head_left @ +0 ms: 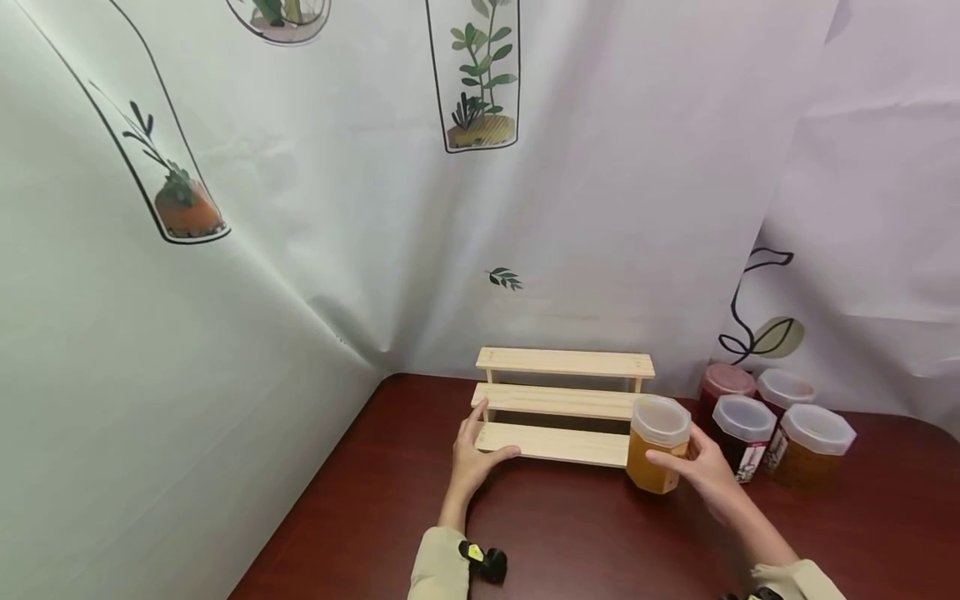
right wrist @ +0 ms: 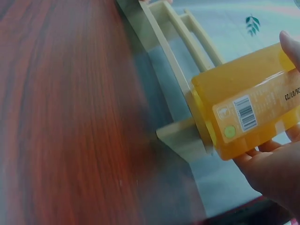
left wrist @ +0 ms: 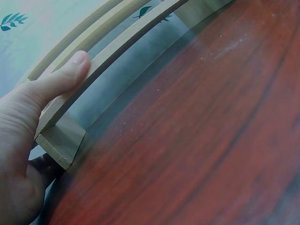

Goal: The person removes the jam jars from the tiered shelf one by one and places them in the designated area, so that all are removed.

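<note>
A three-step wooden rack stands on the dark red table against the backdrop. My left hand grips the rack's left end, thumb laid along the lowest step. My right hand holds an amber honey jar with a clear lid, just off the rack's right end. In the right wrist view the jar with its barcode label is beside the rack's right foot, fingers under and behind it.
Several more lidded jars stand at the right: a dark red one, an amber one and others between. A plant-printed sheet hangs behind and to the left. Bare table lies in front of the rack.
</note>
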Demonstrator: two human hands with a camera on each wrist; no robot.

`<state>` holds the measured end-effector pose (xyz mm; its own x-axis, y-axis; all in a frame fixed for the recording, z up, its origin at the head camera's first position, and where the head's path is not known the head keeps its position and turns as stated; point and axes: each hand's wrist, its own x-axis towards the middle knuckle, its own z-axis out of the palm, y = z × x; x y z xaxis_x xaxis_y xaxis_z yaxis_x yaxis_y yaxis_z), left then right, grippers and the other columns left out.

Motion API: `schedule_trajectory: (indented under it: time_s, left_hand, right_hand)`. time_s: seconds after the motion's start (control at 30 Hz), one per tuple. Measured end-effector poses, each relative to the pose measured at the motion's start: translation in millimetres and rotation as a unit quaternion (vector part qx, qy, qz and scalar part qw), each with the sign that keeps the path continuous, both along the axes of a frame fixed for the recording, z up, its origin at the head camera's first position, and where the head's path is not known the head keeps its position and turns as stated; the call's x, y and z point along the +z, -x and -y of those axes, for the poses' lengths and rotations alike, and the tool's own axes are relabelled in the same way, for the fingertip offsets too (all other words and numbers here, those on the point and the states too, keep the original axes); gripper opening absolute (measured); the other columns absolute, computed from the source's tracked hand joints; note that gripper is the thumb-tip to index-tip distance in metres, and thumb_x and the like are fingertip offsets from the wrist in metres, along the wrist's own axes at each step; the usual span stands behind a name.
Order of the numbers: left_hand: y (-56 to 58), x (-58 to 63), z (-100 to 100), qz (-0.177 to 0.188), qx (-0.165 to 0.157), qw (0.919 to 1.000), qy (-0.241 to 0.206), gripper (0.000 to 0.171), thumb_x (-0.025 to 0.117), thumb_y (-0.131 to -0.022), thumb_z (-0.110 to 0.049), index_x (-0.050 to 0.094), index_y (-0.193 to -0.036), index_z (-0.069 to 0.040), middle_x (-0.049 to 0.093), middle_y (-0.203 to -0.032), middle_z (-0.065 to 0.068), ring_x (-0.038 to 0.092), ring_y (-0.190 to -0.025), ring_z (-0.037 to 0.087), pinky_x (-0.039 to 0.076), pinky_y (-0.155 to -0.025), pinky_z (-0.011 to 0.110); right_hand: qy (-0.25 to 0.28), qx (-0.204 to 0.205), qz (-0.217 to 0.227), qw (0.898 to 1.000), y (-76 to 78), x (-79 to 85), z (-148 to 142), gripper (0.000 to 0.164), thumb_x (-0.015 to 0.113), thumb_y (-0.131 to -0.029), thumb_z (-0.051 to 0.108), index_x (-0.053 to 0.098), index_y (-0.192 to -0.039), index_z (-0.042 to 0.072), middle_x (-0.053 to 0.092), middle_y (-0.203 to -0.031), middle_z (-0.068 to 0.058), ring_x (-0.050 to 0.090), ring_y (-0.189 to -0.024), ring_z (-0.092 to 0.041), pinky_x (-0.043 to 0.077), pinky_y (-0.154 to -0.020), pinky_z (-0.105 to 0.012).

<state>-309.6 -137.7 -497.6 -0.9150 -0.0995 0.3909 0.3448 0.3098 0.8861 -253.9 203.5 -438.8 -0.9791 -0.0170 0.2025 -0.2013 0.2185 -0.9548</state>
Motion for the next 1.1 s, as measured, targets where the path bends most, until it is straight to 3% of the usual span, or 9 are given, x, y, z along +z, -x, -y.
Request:
schedule_trajectory:
  time_s: [0.03,0.2,0.5,0.77,0.9,1.1]
  left_hand:
    - [-0.7,-0.7,0,0.002,0.000,1.0000,-0.001,0.095,0.092,-0.063,-0.021,0.046,-0.145,-0.030,0.053,-0.138,0.012,0.048,-0.132,0.033,0.038,-0.106,0.057]
    - [-2.6,-2.0,0,0.000,-0.007,1.0000,0.002,0.094,0.092,-0.064,-0.021,0.046,-0.146,-0.029,0.052,-0.139,0.014,0.047,-0.132,0.036,0.038,-0.105,0.059]
    - [-0.9,0.4,4,-0.013,-0.001,0.9998,0.016,0.094,0.092,-0.064,-0.022,0.046,-0.146,-0.027,0.052,-0.138,0.015,0.047,-0.131,0.040,0.038,-0.104,0.062]
    - [-0.9,-1.0,3,-0.003,0.003,0.9999,0.012,0.094,0.092,-0.063,-0.024,0.046,-0.145,-0.028,0.052,-0.139,0.013,0.046,-0.133,0.038,0.037,-0.106,0.061]
    - [-0.4,-0.4,3,-0.004,0.002,0.9999,0.015,0.096,0.093,-0.063,-0.024,0.046,-0.146,-0.029,0.052,-0.139,0.013,0.046,-0.132,0.037,0.037,-0.106,0.061]
    - [1.5,-0.7,5,-0.007,0.006,0.9998,0.019,0.095,0.092,-0.063,-0.023,0.046,-0.146,-0.030,0.051,-0.140,0.012,0.046,-0.133,0.037,0.037,-0.105,0.062]
  right_hand:
    - [0.002,-0.008,0.002,1.000,-2.2,-1.3,-3,0.055,0.071,-0.086,0.008,0.047,-0.132,0.027,0.056,-0.101,0.034,0.054,-0.094,0.013,0.045,-0.080,-0.011]
    - [-0.006,-0.042,0.022,0.999,-11.9,-4.5,-21,0.053,0.071,-0.088,0.013,0.045,-0.131,0.030,0.052,-0.100,0.037,0.051,-0.094,0.017,0.044,-0.078,-0.009]
    - [-0.059,-0.055,0.050,0.995,-19.9,3.1,-50,0.052,0.070,-0.090,0.020,0.043,-0.135,0.017,0.049,-0.095,0.039,0.049,-0.090,0.018,0.043,-0.077,-0.007]
    - [-0.054,-0.065,0.040,0.996,-31.9,-0.7,-82,0.048,0.067,-0.092,0.017,0.041,-0.117,0.048,0.049,-0.096,0.041,0.048,-0.091,0.020,0.042,-0.074,-0.006]
    - [-0.068,-0.077,0.032,0.994,-40.0,-6.0,-100,0.052,0.066,-0.092,0.014,0.039,-0.113,0.053,0.050,-0.095,0.041,0.049,-0.090,0.021,0.042,-0.072,-0.006]
    - [-0.073,-0.092,0.058,0.991,-44.6,-16.2,-121,0.053,0.066,-0.093,0.019,0.035,-0.118,0.055,0.046,-0.095,0.044,0.045,-0.089,0.023,0.039,-0.071,-0.005]
